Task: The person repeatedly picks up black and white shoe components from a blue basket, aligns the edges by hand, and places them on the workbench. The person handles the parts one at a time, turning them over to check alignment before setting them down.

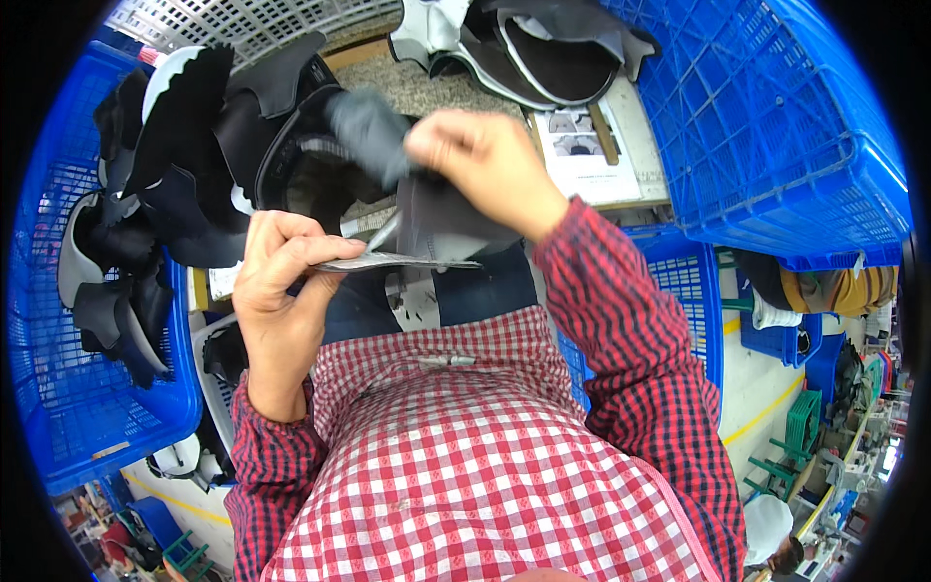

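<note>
My left hand [281, 291] is closed, thumb and fingers pinching the edge of a thin flat shoe-upper piece [446, 218], dark grey with a pale underside, above my lap. Over the piece, my right hand [485, 160] is closed with its fingers curled together. At its fingertips is a soft grey piece [371, 134], smeared by motion, its outline unclear. Just beyond the hands, black shoe uppers [301, 155] lie on the speckled worktop [388, 82]. More black and white uppers [538, 53] rest at its far side.
A blue crate [107, 427] at left holds several black and white pieces. Another blue crate [776, 116] stands at right beside a printed sheet with pictures [587, 160]. Behind is a white perforated basket [233, 24]. At far right are green stools [800, 427] and a person [771, 533].
</note>
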A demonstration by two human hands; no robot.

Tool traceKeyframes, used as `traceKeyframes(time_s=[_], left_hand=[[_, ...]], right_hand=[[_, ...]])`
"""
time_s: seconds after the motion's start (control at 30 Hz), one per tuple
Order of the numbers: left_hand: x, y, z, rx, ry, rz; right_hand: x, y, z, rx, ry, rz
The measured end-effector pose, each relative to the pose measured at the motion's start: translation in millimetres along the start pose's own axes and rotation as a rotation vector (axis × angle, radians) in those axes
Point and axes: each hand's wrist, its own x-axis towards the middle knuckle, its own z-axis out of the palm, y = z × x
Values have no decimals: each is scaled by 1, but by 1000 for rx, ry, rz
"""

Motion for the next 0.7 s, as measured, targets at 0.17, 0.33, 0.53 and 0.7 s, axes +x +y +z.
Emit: traceKeyframes(time_s=[0.17,0.33,0.53,0.7], left_hand=[[-1,-1,-2,2,16,-7],[3,0,-3,-10,24,-48],[7,2,-7,-63,59,-30],[8,0,-5,-67,66,-60]], right_hand=[[10,16,-12,708,185,620],[-2,32,-3,875,188,461],[-44,21,-39,686,39,421],[-97,-6,-49,805,-693,494]])
